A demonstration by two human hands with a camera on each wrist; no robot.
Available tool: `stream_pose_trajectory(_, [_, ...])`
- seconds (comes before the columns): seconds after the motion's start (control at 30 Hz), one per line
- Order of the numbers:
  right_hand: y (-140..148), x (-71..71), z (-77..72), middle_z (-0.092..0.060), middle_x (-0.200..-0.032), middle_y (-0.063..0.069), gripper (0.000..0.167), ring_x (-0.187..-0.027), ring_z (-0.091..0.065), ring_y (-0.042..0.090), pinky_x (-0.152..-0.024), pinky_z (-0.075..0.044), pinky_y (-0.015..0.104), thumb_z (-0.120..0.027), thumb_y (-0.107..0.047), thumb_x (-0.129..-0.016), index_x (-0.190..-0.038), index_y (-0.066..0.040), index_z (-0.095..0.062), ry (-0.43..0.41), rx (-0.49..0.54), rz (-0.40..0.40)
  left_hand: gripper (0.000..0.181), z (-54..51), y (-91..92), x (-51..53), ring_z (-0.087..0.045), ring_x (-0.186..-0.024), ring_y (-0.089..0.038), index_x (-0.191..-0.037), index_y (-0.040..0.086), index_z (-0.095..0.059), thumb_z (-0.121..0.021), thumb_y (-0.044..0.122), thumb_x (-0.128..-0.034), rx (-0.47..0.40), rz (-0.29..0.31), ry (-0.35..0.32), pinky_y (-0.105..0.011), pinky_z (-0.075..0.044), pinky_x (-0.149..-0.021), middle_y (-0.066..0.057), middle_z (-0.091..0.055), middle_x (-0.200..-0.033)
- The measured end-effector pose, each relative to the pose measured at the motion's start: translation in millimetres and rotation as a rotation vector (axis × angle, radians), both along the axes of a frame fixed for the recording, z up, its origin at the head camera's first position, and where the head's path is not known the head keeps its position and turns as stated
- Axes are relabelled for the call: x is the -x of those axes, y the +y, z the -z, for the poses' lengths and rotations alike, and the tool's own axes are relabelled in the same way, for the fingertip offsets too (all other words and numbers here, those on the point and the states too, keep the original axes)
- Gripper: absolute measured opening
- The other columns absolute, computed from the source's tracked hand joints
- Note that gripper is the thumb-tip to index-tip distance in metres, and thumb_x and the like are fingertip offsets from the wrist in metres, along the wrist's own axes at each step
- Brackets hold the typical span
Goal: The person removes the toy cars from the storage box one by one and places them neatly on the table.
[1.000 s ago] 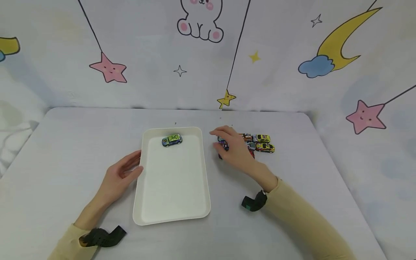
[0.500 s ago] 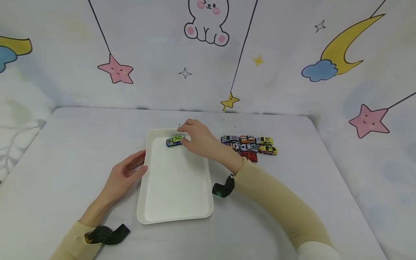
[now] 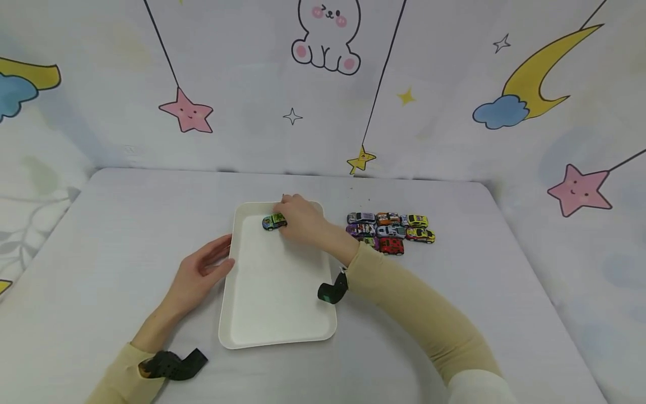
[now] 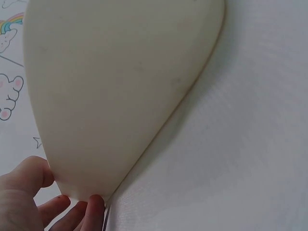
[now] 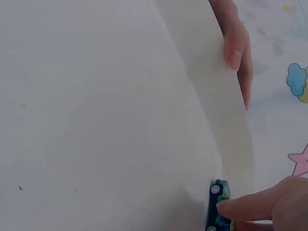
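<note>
A green-and-blue toy car (image 3: 274, 222) sits in the white tray (image 3: 277, 331) near its far end. My right hand (image 3: 305, 224) reaches in from the right and pinches this car. In the right wrist view the thumb lies on the side of the toy car (image 5: 219, 207), partly covering it, and a finger goes behind. My left hand (image 3: 197, 278) holds the tray's left side, its thumb at the rim. The left wrist view shows the left hand's fingers (image 4: 94, 209) against the tray's outer wall (image 4: 120, 86).
Several toy cars (image 3: 391, 231) stand in close rows on the white table (image 3: 454, 314), right of the tray; the right sleeve (image 3: 404, 303) passes in front of them. Behind the table rises a cloth backdrop (image 3: 242, 84) printed with stars, moons and a bear.
From beside the rows of cars, my right hand has moved left over the tray and come down onto the green-and-blue toy car. My left hand stays at the tray's side.
</note>
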State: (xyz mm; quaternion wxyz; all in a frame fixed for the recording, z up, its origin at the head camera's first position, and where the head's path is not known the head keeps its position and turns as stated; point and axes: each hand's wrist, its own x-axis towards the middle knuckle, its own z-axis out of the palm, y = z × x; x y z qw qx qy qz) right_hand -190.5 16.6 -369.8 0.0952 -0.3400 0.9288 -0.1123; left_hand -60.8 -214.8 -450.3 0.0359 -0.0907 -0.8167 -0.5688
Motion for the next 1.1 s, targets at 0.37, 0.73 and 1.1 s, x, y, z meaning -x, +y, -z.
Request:
stream_pose_trajectory(0.37, [4,-2.6,6.2,-0.063,-0.124,0.010,0.035,-0.112,-0.056,0.026,-0.095,-0.052,0.035,-0.069,-0.003,-0.090,-0.124,-0.008,-0.067,0.064,-0.021,-0.027,0.051,0.5,0.0,0.6,-0.053,-0.122,0.009,-0.146,-0.001,-0.047,-0.063,0.010,-0.0989,-0.016,0.008,0.010,-0.011,-0.053,-0.090,-0.023,-0.052,-0.145])
stream_pose_trajectory(0.73, [6,-4.0,7.9,-0.067,-0.128,0.008,0.033,-0.113,-0.059,0.025,-0.099,-0.051,0.036,-0.071,-0.004,-0.090,-0.123,-0.010,-0.068,0.052,-0.055,-0.011,0.051,-0.1,1.3,1.2,-0.052,-0.123,0.009,-0.146,0.000,-0.046,-0.063,0.010,-0.0989,-0.016,0.015,0.010,-0.011,-0.053,-0.090,-0.022,-0.051,-0.146])
stream_pose_trajectory(1.1, [16,-14.1,8.1,-0.068,-0.110,0.005,0.030,-0.102,-0.062,0.020,-0.093,-0.053,0.033,-0.078,-0.009,-0.087,-0.116,-0.010,-0.069,0.029,0.010,-0.070,0.050,-0.9,0.9,-0.4,-0.052,-0.120,0.012,-0.145,-0.001,-0.048,-0.063,0.009,-0.0985,-0.005,0.001,0.018,-0.010,-0.053,-0.089,-0.024,-0.053,-0.144])
